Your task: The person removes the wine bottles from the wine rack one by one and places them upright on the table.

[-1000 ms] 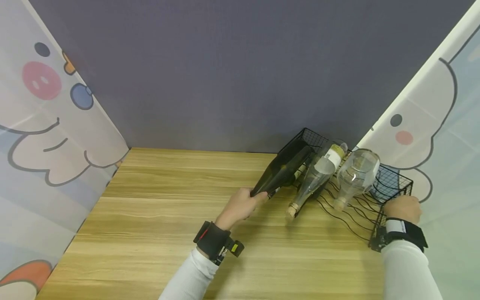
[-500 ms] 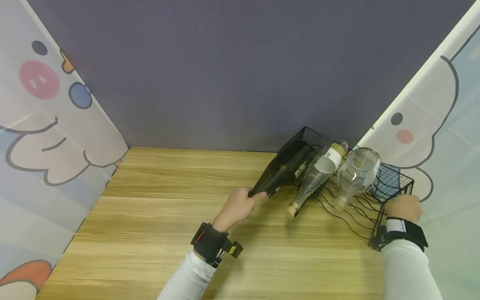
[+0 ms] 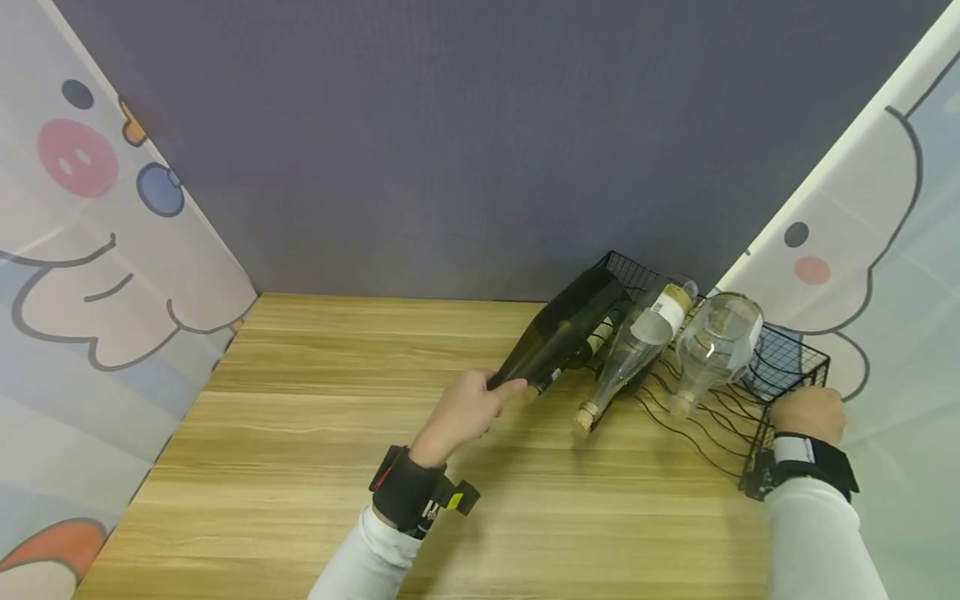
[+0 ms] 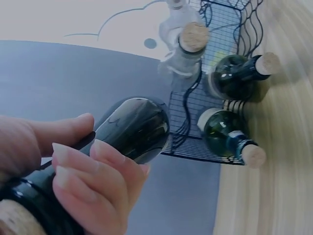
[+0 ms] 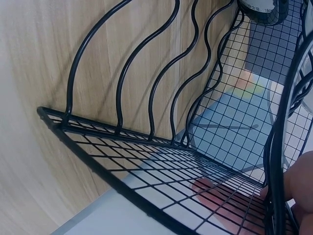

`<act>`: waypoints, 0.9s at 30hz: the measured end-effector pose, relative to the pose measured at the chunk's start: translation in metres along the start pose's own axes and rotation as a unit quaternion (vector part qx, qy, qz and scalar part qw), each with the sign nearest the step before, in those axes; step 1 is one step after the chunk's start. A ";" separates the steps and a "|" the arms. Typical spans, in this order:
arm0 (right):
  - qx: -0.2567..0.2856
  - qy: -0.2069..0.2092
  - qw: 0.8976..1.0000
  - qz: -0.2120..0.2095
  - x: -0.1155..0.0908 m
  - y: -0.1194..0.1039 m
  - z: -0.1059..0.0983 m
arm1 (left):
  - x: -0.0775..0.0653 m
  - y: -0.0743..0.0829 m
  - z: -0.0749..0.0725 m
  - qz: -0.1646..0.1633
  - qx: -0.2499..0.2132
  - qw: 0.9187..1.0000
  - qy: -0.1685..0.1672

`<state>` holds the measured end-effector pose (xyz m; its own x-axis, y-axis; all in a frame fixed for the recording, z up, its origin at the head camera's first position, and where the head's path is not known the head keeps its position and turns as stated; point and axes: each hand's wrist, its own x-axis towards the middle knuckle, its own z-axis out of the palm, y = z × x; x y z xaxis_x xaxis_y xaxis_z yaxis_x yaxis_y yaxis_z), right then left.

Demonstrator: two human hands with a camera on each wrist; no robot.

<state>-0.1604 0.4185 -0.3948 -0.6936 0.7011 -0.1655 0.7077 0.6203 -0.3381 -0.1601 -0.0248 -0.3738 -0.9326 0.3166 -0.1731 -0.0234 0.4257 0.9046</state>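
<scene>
My left hand (image 3: 467, 408) grips a dark wine bottle (image 3: 558, 329) by its neck, thumb on one side and curled fingers on the other. The bottle slants up over the left end of a black wire wine rack (image 3: 783, 360). In the left wrist view its cork (image 4: 19, 218) points back past the hand. At the rack's right end, my right hand (image 3: 808, 414) holds the frame; the right wrist view shows fingers (image 5: 299, 183) around its wire. On the rack lie a tall clear corked bottle (image 3: 628, 358) with a label and a round clear bottle (image 3: 716, 343).
Two dark green corked bottles (image 4: 222, 129) sit in the lower level of the rack. A grey panel (image 3: 480, 150) closes off the back. Printed cloth walls (image 3: 907, 275) stand at both sides, the right one close to the rack. Wooden tabletop (image 3: 300, 433) extends to the left.
My left hand has shifted slightly left with the dark bottle, whose base has lifted a little, showing more of the bottle beneath. The right hand stays on the rack.
</scene>
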 end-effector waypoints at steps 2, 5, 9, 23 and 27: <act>-0.001 0.000 1.000 0.000 0.000 -0.001 -0.001 | -0.002 0.003 -0.003 0.001 0.008 1.000 0.007; -0.003 -0.001 1.000 -0.003 -0.001 -0.001 -0.001 | -0.006 0.007 -0.007 0.007 0.023 1.000 0.017; -0.002 -0.002 1.000 0.004 -0.002 0.000 -0.001 | -0.010 0.012 -0.013 0.012 0.037 0.999 0.027; 0.009 -0.008 1.000 0.014 0.001 0.000 -0.001 | -0.020 0.015 -0.035 0.005 0.036 0.998 0.053; 0.006 -0.009 1.000 0.009 0.003 0.001 0.000 | -0.023 0.013 -0.042 -0.016 0.030 0.998 0.061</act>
<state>-0.1615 0.4209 -0.3951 -0.6835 0.7051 -0.1890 0.7182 0.6032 -0.3469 -0.1538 -0.0621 -0.3420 -0.9684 0.1986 -0.1506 -0.0366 0.4846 0.8740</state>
